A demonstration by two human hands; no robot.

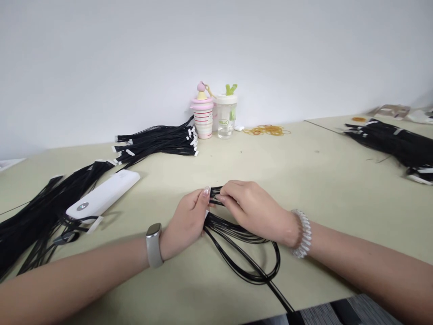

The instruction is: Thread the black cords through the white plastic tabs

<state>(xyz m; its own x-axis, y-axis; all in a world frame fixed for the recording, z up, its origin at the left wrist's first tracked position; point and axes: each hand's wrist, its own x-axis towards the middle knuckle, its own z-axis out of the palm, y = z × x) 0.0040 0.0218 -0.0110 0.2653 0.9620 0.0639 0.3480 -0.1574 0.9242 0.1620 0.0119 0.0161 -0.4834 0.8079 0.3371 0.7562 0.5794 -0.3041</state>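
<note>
A looped bundle of thin black cables [241,232] lies between my hands near the front of the table. My left hand [189,216] is closed on its end, where a bit of white connector shows under the thumb. The fingers of my right hand [252,207] pinch the black strands just right of the left thumb. Below both hands the cables curve in an open loop, and a few strands run down past the table's front edge. My right palm and fingers hide part of the bundle.
At left, more black cables [37,212] lie beside a white oblong device [103,194]. Behind is another cable bundle [158,142], next to a pink-lidded cup [203,119] and a clear cup [226,117]. Rubber bands [267,130] lie right of them. Cables [392,142] lie far right.
</note>
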